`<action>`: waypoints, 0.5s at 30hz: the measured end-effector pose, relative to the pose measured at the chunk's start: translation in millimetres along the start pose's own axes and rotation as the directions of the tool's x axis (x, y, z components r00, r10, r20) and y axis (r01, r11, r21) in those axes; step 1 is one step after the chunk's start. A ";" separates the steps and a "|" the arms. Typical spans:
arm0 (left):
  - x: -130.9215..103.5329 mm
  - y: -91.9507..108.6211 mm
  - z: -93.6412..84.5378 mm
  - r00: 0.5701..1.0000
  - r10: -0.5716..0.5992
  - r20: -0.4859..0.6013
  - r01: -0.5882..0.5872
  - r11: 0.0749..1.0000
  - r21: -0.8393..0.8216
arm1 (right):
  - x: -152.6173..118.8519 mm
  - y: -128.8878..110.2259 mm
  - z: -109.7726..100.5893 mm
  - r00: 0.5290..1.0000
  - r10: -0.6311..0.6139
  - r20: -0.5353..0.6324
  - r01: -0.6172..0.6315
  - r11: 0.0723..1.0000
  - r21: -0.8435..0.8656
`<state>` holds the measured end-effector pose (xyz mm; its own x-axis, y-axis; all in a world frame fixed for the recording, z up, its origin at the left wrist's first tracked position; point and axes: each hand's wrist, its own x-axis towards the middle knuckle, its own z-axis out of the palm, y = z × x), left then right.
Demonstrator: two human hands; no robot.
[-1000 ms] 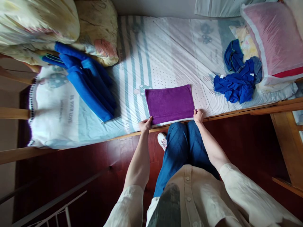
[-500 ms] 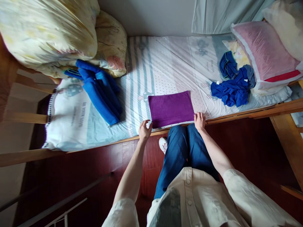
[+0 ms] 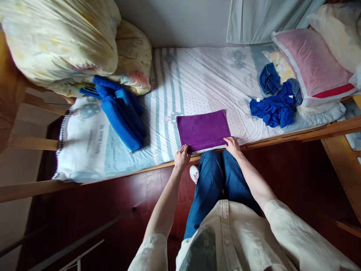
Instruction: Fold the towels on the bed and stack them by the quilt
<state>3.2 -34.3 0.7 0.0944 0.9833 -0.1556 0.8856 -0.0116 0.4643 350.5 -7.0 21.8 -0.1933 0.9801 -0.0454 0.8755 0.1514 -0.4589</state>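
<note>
A purple cloth [image 3: 203, 130], which looks like a small towel, lies flat as a rectangle on the bed near its front edge. My left hand [image 3: 182, 156] is at the cloth's near left corner, its fingers closed on the edge. At the near right corner, my right hand [image 3: 232, 146] pinches the same near edge between thumb and fingers. The fingertips are partly hidden from above.
Blue folded clothing [image 3: 121, 116] lies on the bed's left side, below a bulky yellow quilt [image 3: 64, 37]. Crumpled blue clothes [image 3: 278, 103] sit at the right beside a pink pillow [image 3: 316, 62]. A wooden rail [image 3: 310, 135] borders the bed.
My left hand has moved right from beside the cloth onto its near left corner. My right hand has shifted slightly left along the near edge. The cloth stays almost in place.
</note>
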 end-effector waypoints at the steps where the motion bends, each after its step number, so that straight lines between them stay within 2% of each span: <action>1: 2.0 1.5 -1.6 1.000 -0.009 0.007 0.009 1.000 0.013 | 1.2 -2.1 0.6 1.000 0.019 0.006 -0.019 1.000 -0.009; 4: 6.9 2.1 -6.2 1.000 -0.022 0.005 0.022 1.000 0.010 | 3.5 -6.9 2.1 0.996 0.091 -0.002 -0.091 0.996 -0.019; 6: 8.7 -0.6 -8.0 0.997 -0.070 -0.028 0.069 0.997 -0.033 | 3.4 -7.3 3.0 0.989 0.142 -0.026 -0.143 0.990 -0.013; 10: 10.6 -10.2 -9.9 0.967 -0.234 -0.101 0.209 0.955 -0.212 | 0.5 -2.3 2.7 0.976 0.204 -0.073 -0.201 0.978 0.048; 15: 13.1 -22.6 -11.8 0.955 -0.275 -0.109 0.197 0.865 -0.461 | -1.1 1.3 -0.5 0.971 0.220 -0.088 -0.211 0.972 0.106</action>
<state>-21.0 -19.1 -1.5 -0.2031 0.9622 -0.1814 0.5756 0.2672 0.7729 352.0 -7.9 21.7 0.0444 0.9968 -0.0669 0.8444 -0.0732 -0.5307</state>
